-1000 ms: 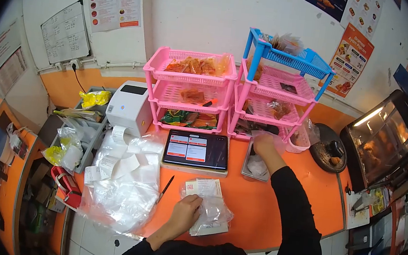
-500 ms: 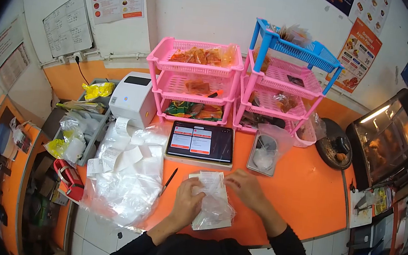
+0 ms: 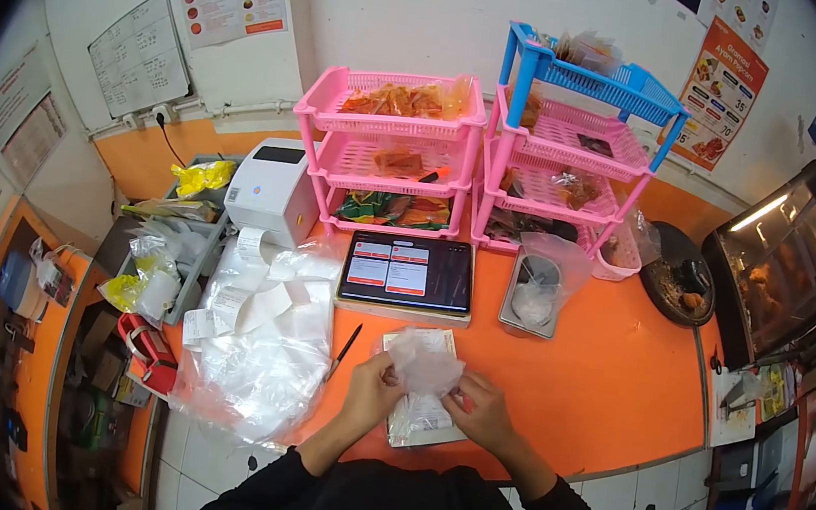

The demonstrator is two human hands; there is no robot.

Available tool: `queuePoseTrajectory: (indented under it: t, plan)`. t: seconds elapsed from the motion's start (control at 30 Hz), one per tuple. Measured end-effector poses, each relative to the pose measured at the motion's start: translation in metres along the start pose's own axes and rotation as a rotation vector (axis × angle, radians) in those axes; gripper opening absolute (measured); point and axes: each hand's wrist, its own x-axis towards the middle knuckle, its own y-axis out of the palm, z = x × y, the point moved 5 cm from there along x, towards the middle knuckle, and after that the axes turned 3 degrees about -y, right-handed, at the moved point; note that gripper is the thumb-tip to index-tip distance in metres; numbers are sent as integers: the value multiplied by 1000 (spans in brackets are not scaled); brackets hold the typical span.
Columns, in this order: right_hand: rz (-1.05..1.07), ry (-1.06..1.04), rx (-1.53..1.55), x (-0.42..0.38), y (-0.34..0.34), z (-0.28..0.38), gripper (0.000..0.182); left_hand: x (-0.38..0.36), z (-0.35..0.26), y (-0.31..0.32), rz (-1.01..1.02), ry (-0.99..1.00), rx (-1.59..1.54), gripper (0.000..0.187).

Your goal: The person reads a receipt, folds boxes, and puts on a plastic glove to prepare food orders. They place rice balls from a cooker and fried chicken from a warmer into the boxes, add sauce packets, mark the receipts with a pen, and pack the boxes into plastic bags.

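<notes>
Between my two hands a thin clear plastic bag (image 3: pixel 424 366) is lifted at its sides. My left hand (image 3: pixel 374 394) pinches its left edge, fingers closed. Closed too, my right hand (image 3: pixel 482 415) grips the right edge with its fingertips. Beneath the bag lies a pale, flat, printed pack (image 3: pixel 448 342) with more clear plastic (image 3: pixel 422 415) on it; much of it is covered. A black pen (image 3: pixel 345 351) rests on the orange counter to the left of my left hand.
A tablet (image 3: pixel 406 273) stands beyond my hands, with a metal tray (image 3: pixel 531 294) holding a plastic bag at its right. Clear bags and receipts (image 3: pixel 254 368) spread leftward below a white label printer (image 3: pixel 273 189). Pink racks (image 3: pixel 392 132) and a blue-topped rack (image 3: pixel 589 79) stand behind.
My right hand has come down and in to the bag's right edge and now grips it. The upper part of the bag is raised and spread between both hands.
</notes>
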Motion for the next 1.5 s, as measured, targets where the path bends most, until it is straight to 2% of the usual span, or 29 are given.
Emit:
queuePoseTrajectory:
  t: [0.07,0.13,0.17,0.23,0.3,0.37,0.4,0.43,0.47,0.53,0.57,0.77,0.83,0.93,1.17,1.27,1.33,1.37,1.43,1.47,1.5]
  plan:
    - [4,34,124,1,0,1,17,3,18,1,50,-132,-62,23]
    - [137,54,257,8,2,4,21,6,21,1,43,-119,-93,23]
    - [138,53,260,11,-1,7,21,7,21,1,41,-107,-127,23]
    - [105,-102,262,18,-7,17,22,9,14,0,51,-116,-164,24]
    - [94,-106,241,19,-5,9,21,7,7,-3,59,-126,-199,24]
    - [84,-111,218,17,-2,-4,20,5,-2,-4,86,-91,81,25]
    - [46,-7,187,13,-1,-17,20,4,-7,-4,82,-92,83,25]
    - [9,98,155,10,0,-27,19,2,-16,-4,57,-1,128,26]
    - [13,98,158,9,4,-31,19,0,-23,-3,32,87,173,27]
    - [-144,128,158,6,3,-33,18,-2,-21,-1,19,99,197,27]
    - [-138,134,161,6,3,-32,18,-3,-21,-1,11,117,220,28]
    - [-200,109,117,15,2,-33,20,-3,-25,-3,-18,90,169,29]
    - [-186,279,202,14,8,-50,20,-2,-27,-4,-21,80,155,29]
    - [-233,315,319,11,17,-64,20,-3,-23,-5,-7,59,160,29]
    - [-273,249,241,-2,18,-62,15,-1,-10,-3,19,-89,93,24]
    - [-333,288,267,-2,16,-56,13,0,-11,-2,-15,-20,113,24]
    - [-296,499,384,-2,21,-65,14,-1,-11,-2,-5,-20,117,24]
    - [-297,499,385,-2,21,-64,14,-1,-11,-3,2,-18,121,24]
    - [-320,310,274,3,18,-54,14,-2,-15,-4,-10,-31,134,22]
    - [-320,307,276,3,15,-50,14,-2,-16,-6,-21,-44,145,21]
    - [-295,129,191,6,8,-33,14,-1,-13,-6,-25,-43,146,21]
